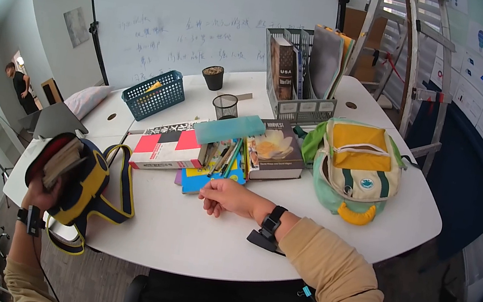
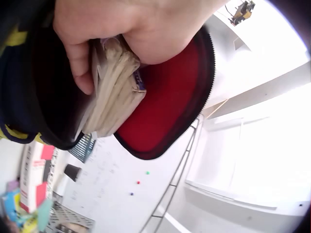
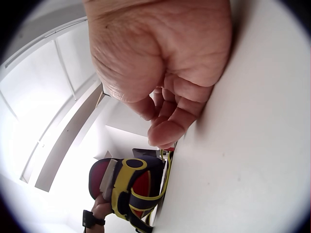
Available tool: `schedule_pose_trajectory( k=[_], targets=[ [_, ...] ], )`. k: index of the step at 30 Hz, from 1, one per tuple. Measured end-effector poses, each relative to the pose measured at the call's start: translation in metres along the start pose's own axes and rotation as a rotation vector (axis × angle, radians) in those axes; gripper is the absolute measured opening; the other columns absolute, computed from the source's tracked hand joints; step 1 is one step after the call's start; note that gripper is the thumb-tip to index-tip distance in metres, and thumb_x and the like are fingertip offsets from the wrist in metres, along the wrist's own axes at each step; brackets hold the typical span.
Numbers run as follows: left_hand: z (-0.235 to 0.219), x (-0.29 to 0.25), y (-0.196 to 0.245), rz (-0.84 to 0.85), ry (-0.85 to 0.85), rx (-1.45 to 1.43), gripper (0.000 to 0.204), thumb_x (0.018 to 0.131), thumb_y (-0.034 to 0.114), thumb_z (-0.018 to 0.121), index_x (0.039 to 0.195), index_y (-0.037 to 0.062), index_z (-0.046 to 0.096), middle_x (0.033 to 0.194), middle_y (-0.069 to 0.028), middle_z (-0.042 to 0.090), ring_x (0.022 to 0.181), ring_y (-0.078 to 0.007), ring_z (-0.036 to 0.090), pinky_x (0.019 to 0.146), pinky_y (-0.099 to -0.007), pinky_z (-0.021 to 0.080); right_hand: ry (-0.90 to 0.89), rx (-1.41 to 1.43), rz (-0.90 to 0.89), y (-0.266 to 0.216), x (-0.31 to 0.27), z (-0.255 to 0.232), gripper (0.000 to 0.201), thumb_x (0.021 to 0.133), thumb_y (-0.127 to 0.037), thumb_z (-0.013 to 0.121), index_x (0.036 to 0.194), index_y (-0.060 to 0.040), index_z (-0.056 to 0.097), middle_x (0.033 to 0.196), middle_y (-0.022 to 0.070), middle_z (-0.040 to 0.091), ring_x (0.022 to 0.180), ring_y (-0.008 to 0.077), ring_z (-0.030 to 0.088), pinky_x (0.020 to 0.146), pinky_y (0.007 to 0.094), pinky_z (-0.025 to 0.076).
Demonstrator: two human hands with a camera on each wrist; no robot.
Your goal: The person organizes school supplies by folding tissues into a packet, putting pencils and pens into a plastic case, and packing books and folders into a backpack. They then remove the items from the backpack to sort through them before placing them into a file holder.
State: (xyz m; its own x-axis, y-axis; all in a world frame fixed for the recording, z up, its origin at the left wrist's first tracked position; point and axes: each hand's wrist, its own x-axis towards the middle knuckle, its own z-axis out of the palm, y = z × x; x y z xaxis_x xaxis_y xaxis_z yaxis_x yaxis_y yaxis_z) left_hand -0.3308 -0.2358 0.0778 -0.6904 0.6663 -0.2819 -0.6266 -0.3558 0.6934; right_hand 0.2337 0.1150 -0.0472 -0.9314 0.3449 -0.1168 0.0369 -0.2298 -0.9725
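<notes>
At the table's left end, my left hand (image 1: 44,194) grips a stack of worn books (image 2: 114,97) in the mouth of a navy and yellow backpack (image 1: 84,186). The thumb and fingers pinch the stack from both sides in the left wrist view. Beside it the bag's flap hangs unzipped and shows a red lining (image 2: 170,97). My right hand (image 1: 228,197) rests on the white table, its fingers loosely curled around nothing. Just beyond that hand lie a blue and yellow booklet (image 1: 196,180) and a bunch of pens (image 1: 224,160).
A white and red box (image 1: 169,146), a teal pencil case (image 1: 229,129) and a thick book (image 1: 276,150) lie mid-table. Behind stand a blue basket (image 1: 155,96), a mesh cup (image 1: 225,107) and a grey file holder (image 1: 305,107). A green and yellow backpack (image 1: 359,163) sits on the right.
</notes>
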Motion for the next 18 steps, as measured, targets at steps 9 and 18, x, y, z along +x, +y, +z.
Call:
schedule_pose_trajectory(
  k=[9,18],
  targets=[
    [0.027,-0.027,-0.002,-0.025,-0.176,-0.551,0.041,0.119,0.014,0.060,0.156,-0.0053,0.061,0.151,-0.0205,0.071,0.141,-0.0356,0.069,0.119,-0.0468,0.065,0.004,-0.004,0.003,0.001,-0.001,0.000,0.029,0.121,-0.029,0.065,0.121,-0.0004,0.070,0.097,0.0065,0.074,0.087,0.0157,0.073,0.074,0.0302,0.061],
    [0.012,0.022,0.010,0.344,-0.378,-0.099,0.038,0.119,0.010,0.056,0.153,-0.0061,0.063,0.154,-0.0239,0.069,0.141,-0.0400,0.068,0.125,-0.0523,0.059,0.027,-0.036,-0.003,0.001,0.000,0.003,0.030,0.120,-0.029,0.066,0.118,0.0011,0.070,0.094,0.0084,0.077,0.082,0.0173,0.075,0.070,0.0309,0.062]
  ],
)
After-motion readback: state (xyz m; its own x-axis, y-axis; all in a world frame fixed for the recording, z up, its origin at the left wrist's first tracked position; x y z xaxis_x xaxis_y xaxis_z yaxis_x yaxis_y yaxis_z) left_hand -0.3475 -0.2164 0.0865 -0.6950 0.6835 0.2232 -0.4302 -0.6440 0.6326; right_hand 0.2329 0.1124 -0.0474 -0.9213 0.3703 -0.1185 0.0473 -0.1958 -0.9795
